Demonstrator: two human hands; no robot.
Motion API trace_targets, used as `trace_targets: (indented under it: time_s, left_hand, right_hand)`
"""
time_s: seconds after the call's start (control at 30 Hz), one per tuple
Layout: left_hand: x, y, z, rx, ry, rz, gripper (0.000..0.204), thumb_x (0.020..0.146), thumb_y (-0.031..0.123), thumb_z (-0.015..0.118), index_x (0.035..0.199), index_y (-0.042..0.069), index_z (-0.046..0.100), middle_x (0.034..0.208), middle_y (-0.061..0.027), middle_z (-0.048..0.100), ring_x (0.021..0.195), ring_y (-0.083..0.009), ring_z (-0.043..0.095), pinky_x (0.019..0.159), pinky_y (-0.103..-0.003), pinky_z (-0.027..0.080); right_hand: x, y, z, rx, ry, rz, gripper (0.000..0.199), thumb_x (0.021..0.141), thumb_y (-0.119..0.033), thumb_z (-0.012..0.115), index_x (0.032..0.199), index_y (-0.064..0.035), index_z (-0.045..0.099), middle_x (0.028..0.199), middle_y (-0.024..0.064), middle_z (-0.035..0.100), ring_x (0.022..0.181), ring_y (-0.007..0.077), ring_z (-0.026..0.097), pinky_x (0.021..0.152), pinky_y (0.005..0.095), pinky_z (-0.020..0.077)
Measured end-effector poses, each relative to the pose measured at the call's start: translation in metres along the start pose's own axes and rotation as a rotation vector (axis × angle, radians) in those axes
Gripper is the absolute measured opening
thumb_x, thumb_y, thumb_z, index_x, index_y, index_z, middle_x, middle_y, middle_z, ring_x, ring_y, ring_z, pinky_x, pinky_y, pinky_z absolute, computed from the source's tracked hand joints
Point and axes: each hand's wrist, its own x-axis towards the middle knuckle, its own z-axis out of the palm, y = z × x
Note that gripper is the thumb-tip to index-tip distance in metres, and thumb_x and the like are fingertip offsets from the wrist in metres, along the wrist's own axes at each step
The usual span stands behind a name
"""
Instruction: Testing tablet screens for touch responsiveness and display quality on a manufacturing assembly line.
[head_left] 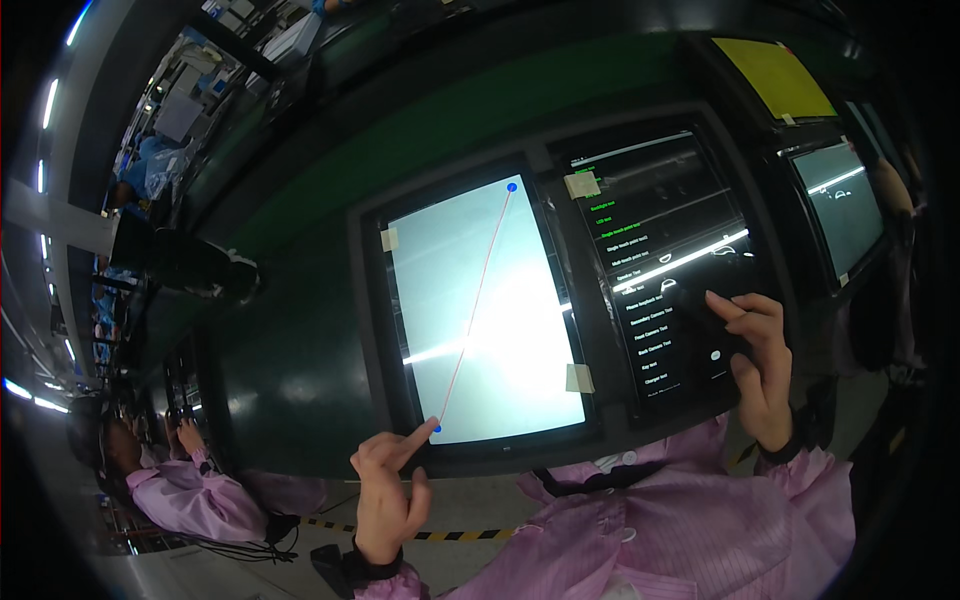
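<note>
Two tablets lie side by side in a dark tray (373,330). The left tablet (480,270) shows a white screen with a thin red diagonal line and a blue dot at each end. My left hand (388,487) is at its lower left corner, index fingertip on the lower blue dot, the other fingers loosely bent and holding nothing. The right tablet (690,340) has a black screen with a list in green and white text. Over its lower right part is my right hand (762,355), empty, fingers bent and apart; I cannot tell whether a fingertip touches the glass.
Pieces of pale tape (579,378) stick to the tablets' edges. Farther right are a tablet with a grey screen (840,210) and a yellow panel (775,78). The tray rests on a dark green bench (290,390). At left, another person in a pink garment (200,500) sits at the bench.
</note>
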Motion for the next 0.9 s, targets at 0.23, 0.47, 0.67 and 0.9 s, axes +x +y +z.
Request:
trace_targets:
  time_s: [0.23,0.47,0.67,0.9]
  left_hand:
    - [0.043,-0.009,0.002,-0.193,0.285,0.122,0.039,0.075,-0.010,0.042,0.109,0.005,0.027,0.123,-0.0256,0.052,0.110,-0.0273,0.043,0.103,-0.041,0.027]
    - [0.095,-0.018,0.002,-0.044,0.289,0.040,0.042,0.076,-0.011,0.040,0.115,0.002,0.029,0.123,-0.0240,0.052,0.114,-0.0284,0.050,0.103,-0.037,0.027]
    - [0.103,-0.013,0.009,-0.191,0.306,0.103,0.042,0.076,-0.011,0.043,0.113,0.002,0.029,0.121,-0.0212,0.056,0.107,-0.0273,0.050,0.101,-0.038,0.029]
    - [0.110,-0.007,0.001,0.089,0.191,0.113,0.046,0.074,-0.010,0.045,0.116,0.002,0.028,0.122,-0.0208,0.055,0.107,-0.0276,0.049,0.101,-0.039,0.028]
  right_hand:
    - [0.043,-0.009,-0.019,-0.044,-0.005,-0.029,0.045,0.070,0.008,0.045,0.115,0.0013,0.050,0.123,0.0153,0.056,0.116,0.0303,0.044,0.096,0.0349,0.0389]
    - [0.078,0.008,-0.010,-0.296,-0.157,-0.080,0.038,0.077,0.000,0.051,0.114,-0.0018,0.053,0.108,0.0101,0.060,0.119,0.0337,0.040,0.097,0.0436,0.0347]
    - [0.076,0.007,-0.013,-0.281,-0.149,-0.025,0.039,0.077,0.001,0.049,0.114,-0.0043,0.055,0.103,0.0088,0.062,0.119,0.0329,0.040,0.099,0.0439,0.0307]
    - [0.080,0.010,-0.014,-0.388,-0.200,-0.111,0.040,0.075,0.000,0.049,0.115,-0.0037,0.054,0.102,0.0088,0.063,0.119,0.0327,0.039,0.100,0.0439,0.0284]
